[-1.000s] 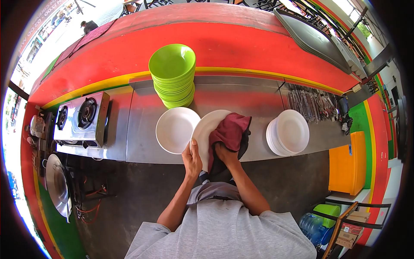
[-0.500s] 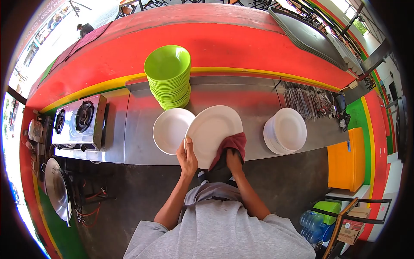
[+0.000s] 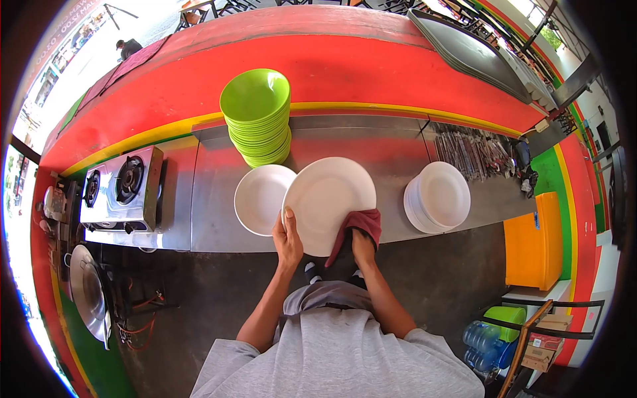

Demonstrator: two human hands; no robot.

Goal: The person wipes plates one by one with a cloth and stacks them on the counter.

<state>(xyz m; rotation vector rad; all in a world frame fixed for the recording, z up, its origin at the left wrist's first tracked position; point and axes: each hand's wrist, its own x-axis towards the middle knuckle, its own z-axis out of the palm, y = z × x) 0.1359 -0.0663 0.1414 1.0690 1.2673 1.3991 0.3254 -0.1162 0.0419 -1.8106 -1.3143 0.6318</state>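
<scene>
A white plate (image 3: 325,192) is held up in front of me, tilted toward my face. My left hand (image 3: 288,242) grips its lower left edge, thumb on the face of the plate. At the lower right edge my right hand (image 3: 362,248) is wrapped in a dark red cloth (image 3: 358,225) that lies against the plate; the cloth covers most of its fingers. Behind the plate's left side sits a white bowl or deep plate (image 3: 260,199) on the steel counter. A stack of white plates (image 3: 444,197) stands to the right. Beyond, a tall stack of green bowls (image 3: 257,109) rises.
The steel counter (image 3: 219,219) runs below a red ledge (image 3: 371,69). A two-burner gas stove (image 3: 125,189) stands left, above a large wok (image 3: 89,292). Wrapped cutlery (image 3: 474,154) lies at the right, near an orange bin (image 3: 533,242). Grey trays (image 3: 471,56) rest on the ledge.
The plate has turned slightly and risen a little. The right hand with the cloth has shifted slightly along the plate's lower right edge. The left hand keeps its grip.
</scene>
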